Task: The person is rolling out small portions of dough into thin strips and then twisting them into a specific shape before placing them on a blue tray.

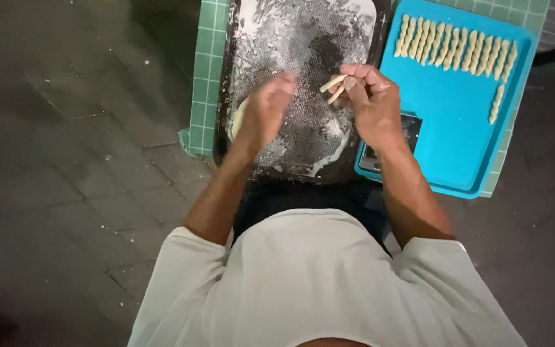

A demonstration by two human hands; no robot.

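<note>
My right hand [372, 103] pinches a thin strip of pale dough [334, 88] over a dark, flour-dusted tray [303, 38]. My left hand [266, 109] hovers just left of it, blurred, fingers loosely curled and holding nothing that I can see. A flat pale piece of dough [237, 119] lies on the tray's left side, partly hidden behind my left hand. To the right, a blue tray [457, 128] carries a row of several twisted dough sticks [457, 45] along its far edge, with one more stick [496, 104] below the row's right end.
A green grid cutting mat [202, 83] lies under both trays. A small dark device [411, 132] rests on the blue tray's near left part, behind my right wrist. Dark paved floor surrounds everything. My white shirt fills the bottom of the view.
</note>
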